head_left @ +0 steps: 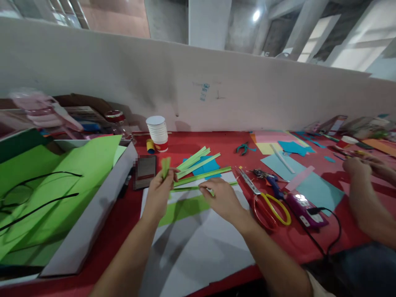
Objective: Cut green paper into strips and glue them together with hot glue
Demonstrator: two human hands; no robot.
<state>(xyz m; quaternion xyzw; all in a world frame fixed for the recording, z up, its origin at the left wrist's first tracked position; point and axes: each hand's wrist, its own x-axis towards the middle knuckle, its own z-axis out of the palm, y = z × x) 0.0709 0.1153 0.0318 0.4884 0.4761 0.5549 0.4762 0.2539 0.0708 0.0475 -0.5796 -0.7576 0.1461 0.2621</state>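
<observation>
Fingers of my left hand are closed on a light green paper strip, whose folded-looking end sticks up above the thumb. A thin green strip stretches between the two hands. My right hand pinches it at its other side. Whether both pieces are one strip is hidden by the fingers. Under the hands lie a wider green paper piece and a white sheet. Just beyond are several cut green strips and a blue paper piece.
Scissors, a glue gun and a purple device with a cable lie right. Pliers and paper cups stand behind. A box with green paper and glasses is left. Another person's arm reaches in right.
</observation>
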